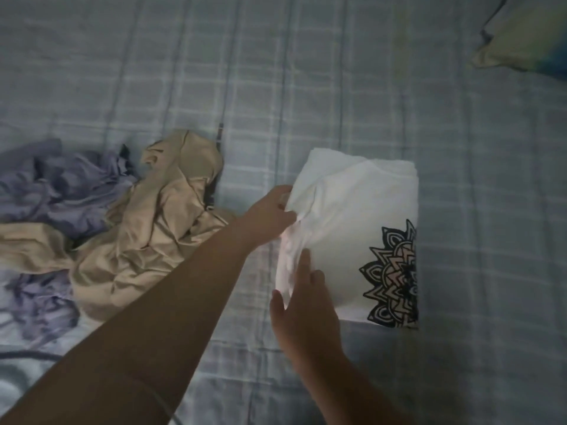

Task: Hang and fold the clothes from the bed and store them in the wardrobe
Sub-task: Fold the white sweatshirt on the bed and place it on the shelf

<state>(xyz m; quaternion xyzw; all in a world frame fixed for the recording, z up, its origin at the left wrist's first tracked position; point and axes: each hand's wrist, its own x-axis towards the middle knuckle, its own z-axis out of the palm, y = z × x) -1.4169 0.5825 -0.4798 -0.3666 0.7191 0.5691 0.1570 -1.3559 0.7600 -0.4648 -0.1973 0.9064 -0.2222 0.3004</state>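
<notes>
A white T-shirt (352, 228) with a black mandala print lies folded into a rectangle on the blue checked bed sheet (276, 87). My left hand (270, 213) pinches the shirt's left edge near its far corner. My right hand (303, 305) lies with straight fingers on the same left edge, nearer to me, pressing the bunched cloth. A crumpled beige garment (153, 228) sits to the left of the shirt. A crumpled lilac garment (61, 191) lies beside and partly under the beige one at the far left.
A pillow (524, 35) with a yellow and blue cover lies at the far right corner. A dark cable (30, 355) runs over the sheet at the lower left. Bare sheet stretches beyond and to the right of the shirt.
</notes>
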